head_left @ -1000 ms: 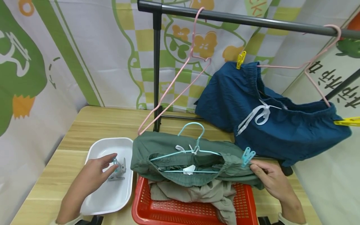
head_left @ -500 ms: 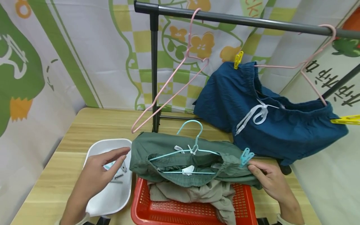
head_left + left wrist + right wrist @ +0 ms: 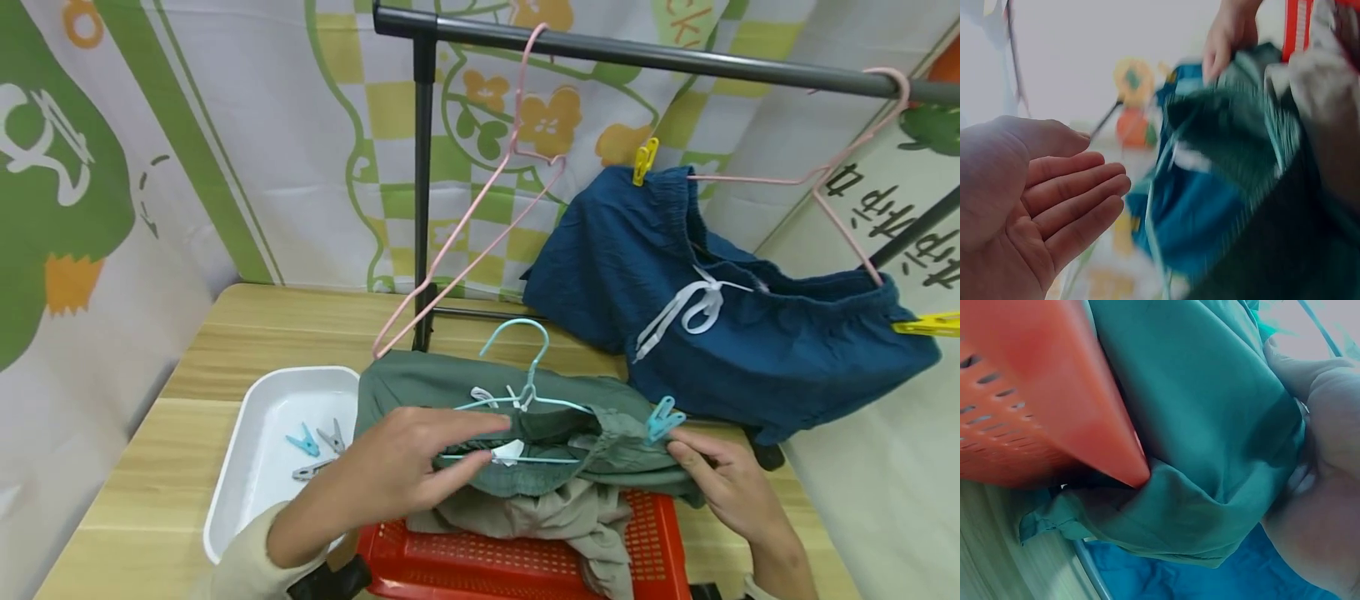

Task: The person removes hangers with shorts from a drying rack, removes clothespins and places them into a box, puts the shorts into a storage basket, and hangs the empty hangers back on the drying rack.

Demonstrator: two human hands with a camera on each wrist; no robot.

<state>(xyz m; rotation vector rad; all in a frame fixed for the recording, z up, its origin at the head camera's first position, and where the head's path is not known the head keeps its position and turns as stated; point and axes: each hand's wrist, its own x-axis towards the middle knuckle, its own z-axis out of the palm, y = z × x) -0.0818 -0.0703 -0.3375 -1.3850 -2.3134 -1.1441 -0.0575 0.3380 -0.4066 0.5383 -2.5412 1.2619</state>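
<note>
Dark green shorts [image 3: 442,373] lie spread over the red basket, with a light-blue hanger [image 3: 534,364] set inside their waistband. A light-blue clothespin [image 3: 663,419] is clipped at the right end of the waistband. Just beside it, my right hand [image 3: 723,482] pinches the green fabric between thumb and fingers; the right wrist view shows the cloth [image 3: 1210,412] bunched at that hand. My left hand [image 3: 408,457] hovers over the left part of the waistband and hides it, thumb and fingers apart. Its palm [image 3: 1004,250] is bare in the left wrist view.
A white tray [image 3: 222,487] with several clothespins [image 3: 303,440] stands at left. Below the shorts, the red basket [image 3: 656,542] holds a beige garment [image 3: 510,508]. A black rack [image 3: 675,60] carries a bare pink hanger [image 3: 468,218] and blue shorts [image 3: 600,250] with yellow clothespins [image 3: 645,161].
My left hand has left the white tray, where it was at a light-blue clothespin, and moved right over the green waistband. My right hand stays at the waistband's right end.
</note>
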